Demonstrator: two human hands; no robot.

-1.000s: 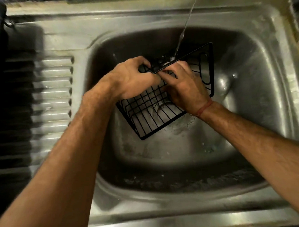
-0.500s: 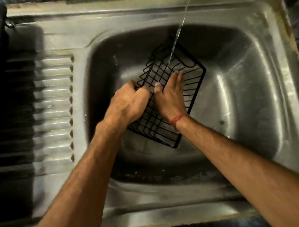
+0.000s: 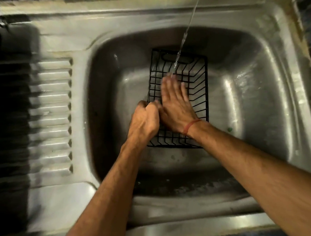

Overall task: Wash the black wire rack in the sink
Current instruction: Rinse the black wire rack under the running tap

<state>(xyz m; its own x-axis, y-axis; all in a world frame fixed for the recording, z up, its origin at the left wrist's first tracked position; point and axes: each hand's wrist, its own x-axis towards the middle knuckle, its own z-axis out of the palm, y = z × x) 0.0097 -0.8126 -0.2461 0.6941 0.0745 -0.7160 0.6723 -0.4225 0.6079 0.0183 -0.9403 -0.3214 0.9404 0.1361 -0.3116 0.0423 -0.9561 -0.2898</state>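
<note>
Black wire rack (image 3: pixel 194 91), stiff, light and slippery-wet, is sitting in our steel sink (image 3: pixel 248 96) while we are gripping its edge with our closed left hand (image 3: pixel 145 121) and rubbing with our flat, open right hand (image 3: pixel 175 106).

Steel sink (image 3: pixel 255 63), wet, with ridged drainboard (image 3: pixel 51 115) on its left. Black wire rack (image 3: pixel 196 91) sits in the basin; small green speck (image 3: pixel 229 129) to its right.

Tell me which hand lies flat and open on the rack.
The right hand, red thread at its wrist, lies flat inside the black wire rack; the left hand grips its edge.
</note>
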